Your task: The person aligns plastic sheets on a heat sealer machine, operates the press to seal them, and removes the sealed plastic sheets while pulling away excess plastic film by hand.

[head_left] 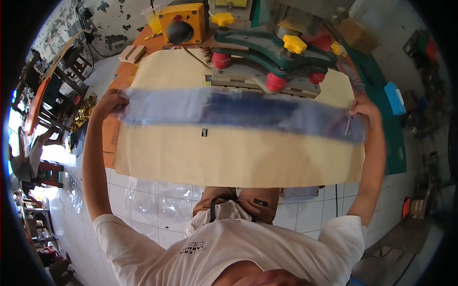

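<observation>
A long strip of clear bluish plastic sheet [248, 112] stretches across in front of me, somewhat blurred, with a darker blue middle. My left hand [113, 102] pinches its left end between thumb and fingers. At the other end, my right hand [366, 110] grips the strip near its upper corner. Beneath the plastic lies a wide tan sheet [229, 159] covering the work table. Just beyond the strip stands a press head with a green frame [276, 50], and its flat metal plate [267, 82] is close to the strip's far edge.
A yellow box with a black knob [180, 32] stands at the back left, near small wooden blocks [132, 54]. Yellow star knobs [294, 44] and red cylinders [275, 82] sit on the press. A small black piece [204, 132] rests on the tan sheet.
</observation>
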Tool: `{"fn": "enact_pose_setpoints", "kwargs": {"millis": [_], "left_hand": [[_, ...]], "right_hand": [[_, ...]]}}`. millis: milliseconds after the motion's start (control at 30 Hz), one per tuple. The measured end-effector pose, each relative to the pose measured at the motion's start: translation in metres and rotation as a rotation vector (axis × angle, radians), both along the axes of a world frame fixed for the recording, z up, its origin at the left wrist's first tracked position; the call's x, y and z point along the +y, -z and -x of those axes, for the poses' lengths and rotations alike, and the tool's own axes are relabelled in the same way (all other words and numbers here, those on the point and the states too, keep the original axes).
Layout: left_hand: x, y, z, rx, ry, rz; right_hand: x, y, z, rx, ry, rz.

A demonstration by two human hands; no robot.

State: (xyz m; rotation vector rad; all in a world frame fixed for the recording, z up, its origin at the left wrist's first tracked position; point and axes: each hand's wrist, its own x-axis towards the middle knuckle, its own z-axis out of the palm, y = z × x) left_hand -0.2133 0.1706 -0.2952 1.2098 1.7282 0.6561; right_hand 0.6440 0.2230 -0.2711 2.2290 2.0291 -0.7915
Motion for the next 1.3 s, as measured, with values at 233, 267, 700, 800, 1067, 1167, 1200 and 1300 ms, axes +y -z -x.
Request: {"fn": "enact_pose_setpoints", "kwargs": {"millis": [233,267,700,800,1067,1167,1200,1300], "left_hand": [[-0.012,-0.006,-0.017,0.479,-0.001,-0.155],[-0.015,-0.004,-0.018,0.478,0.002,-0.155],[-0.032,0.076,0.01,0.483,-0.137,-0.607],[-0.038,0.071,0.001,0.517,-0.137,-0.615],[-0.032,0.082,0.024,0.44,-0.171,-0.657],[-0.036,0.079,0.024,0.446,-0.154,-0.688],[-0.039,0.077,0.022,0.449,-0.158,-0.709],[-0.044,0.076,0.02,0.578,-0.227,-0.72]], "right_hand": [[-0.045,-0.022,0.06,-0.456,-0.04,-0.672],[-0.056,-0.03,0.071,-0.458,-0.038,-0.671],[-0.302,-0.135,0.288,1.86,-1.295,-0.915],[-0.32,-0.136,0.303,1.914,-1.362,-0.888],[-0.346,-0.127,0.302,2.062,-1.413,-0.789],[-0.335,-0.128,0.302,1.907,-1.443,-1.008],[-0.335,-0.125,0.293,1.885,-1.427,-1.028],[-0.337,-0.121,0.261,1.771,-1.352,-1.124]]}}
